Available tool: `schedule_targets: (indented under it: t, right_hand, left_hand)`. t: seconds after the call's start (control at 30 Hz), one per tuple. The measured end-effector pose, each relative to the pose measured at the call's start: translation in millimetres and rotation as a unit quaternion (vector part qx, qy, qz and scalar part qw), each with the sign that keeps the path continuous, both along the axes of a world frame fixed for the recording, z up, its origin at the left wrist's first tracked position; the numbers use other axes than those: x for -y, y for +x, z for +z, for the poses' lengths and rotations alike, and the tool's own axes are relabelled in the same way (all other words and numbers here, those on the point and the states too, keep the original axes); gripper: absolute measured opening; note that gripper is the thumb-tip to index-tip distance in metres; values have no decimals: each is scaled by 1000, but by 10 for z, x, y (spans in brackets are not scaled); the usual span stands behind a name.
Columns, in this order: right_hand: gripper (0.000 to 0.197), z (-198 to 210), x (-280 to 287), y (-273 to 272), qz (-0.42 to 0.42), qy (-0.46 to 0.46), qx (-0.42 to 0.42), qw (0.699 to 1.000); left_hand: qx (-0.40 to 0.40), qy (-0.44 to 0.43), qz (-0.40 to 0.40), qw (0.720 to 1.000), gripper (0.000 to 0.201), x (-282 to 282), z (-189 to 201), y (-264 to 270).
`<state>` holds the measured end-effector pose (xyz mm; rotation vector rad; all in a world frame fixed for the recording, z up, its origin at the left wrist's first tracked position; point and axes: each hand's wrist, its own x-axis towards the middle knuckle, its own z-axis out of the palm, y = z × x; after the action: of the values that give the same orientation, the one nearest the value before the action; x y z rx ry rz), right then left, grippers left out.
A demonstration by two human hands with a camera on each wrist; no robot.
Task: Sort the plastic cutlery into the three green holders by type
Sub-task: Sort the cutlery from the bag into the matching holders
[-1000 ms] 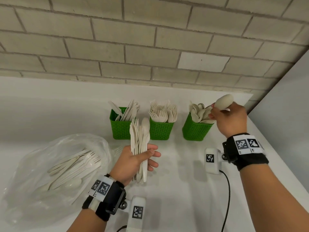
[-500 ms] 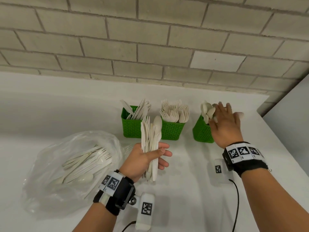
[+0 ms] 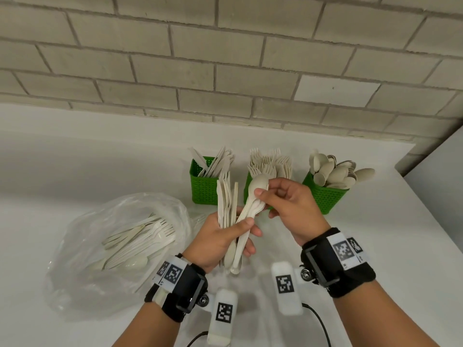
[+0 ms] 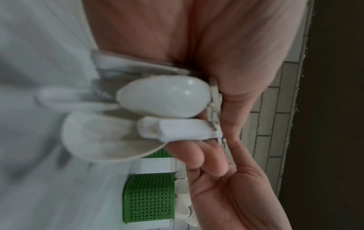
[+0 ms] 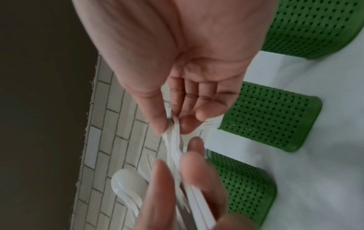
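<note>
Three green holders stand in a row by the wall: the knife holder (image 3: 203, 187) on the left, the forks (image 3: 270, 164) of the half-hidden middle one, and the spoon holder (image 3: 325, 196) on the right. My left hand (image 3: 246, 227) grips an upright bundle of white cutlery (image 3: 226, 201) in front of them. My right hand (image 3: 265, 194) pinches the bowl of a spoon (image 3: 259, 184) that leans out of the bundle. In the right wrist view, thumb and forefinger (image 5: 159, 124) pinch the cutlery. The left wrist view shows the bundle's lower ends (image 4: 163, 96).
A clear plastic bag (image 3: 75, 259) with more forks, knives and spoons (image 3: 140, 236) lies on the white counter (image 3: 375, 246) at my left. A brick wall (image 3: 225, 71) rises behind the holders. A grey panel (image 3: 441, 171) bounds the counter's right end.
My right hand let a spoon go into the right holder, then came back left to the bundle and now pinches another spoon. The left hand kept hold of the bundle.
</note>
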<state>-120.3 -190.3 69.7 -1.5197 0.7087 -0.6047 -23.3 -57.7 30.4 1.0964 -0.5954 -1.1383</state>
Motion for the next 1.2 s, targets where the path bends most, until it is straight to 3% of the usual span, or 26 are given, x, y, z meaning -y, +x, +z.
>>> schedule_targets:
  t: [0.23,0.37,0.47,0.6,0.73,0.8,0.87,1.0,1.07,1.2]
  right_hand:
    - [13,-30,-74,-25,-26,29,37,999]
    - [19,11,-39,-17,-53,-9,39,998]
    - [12,77,48,-2,-66,-60,26,996]
    - [8,156,112,-15,-50,-6,66,997]
    - [9,313,249,-113,-95,37,145,984]
    - [11,490,366,-247,-143,-9,185,972]
    - [9,697,513,-424,-191,-118,181,958]
    - [8,834,791,-644,-210,-316,25,925]
    - [6,753,872,-679,-211,-351,-26,912]
    - [9,568,914,-696,-210,-371,-39,904]
  left_hand:
    - [1,-21,86,996,34,13,-36,-42]
    - [34,-9,89,995,31,17,-70,-13]
    - [50,1,83,995,36,12,-82,-23]
    - [40,4,74,996,38,-4,-79,-37]
    - [29,11,73,997,30,-31,-99,-17]
    - [26,16,78,996,30,-36,-110,0]
    - [19,18,83,996,28,-35,-120,18]
    - [-8,23,75,997,24,-25,-106,29]
    - [-21,20,67,997,24,-16,-83,22]
    - [-29,17,56,998,25,-6,-64,15]
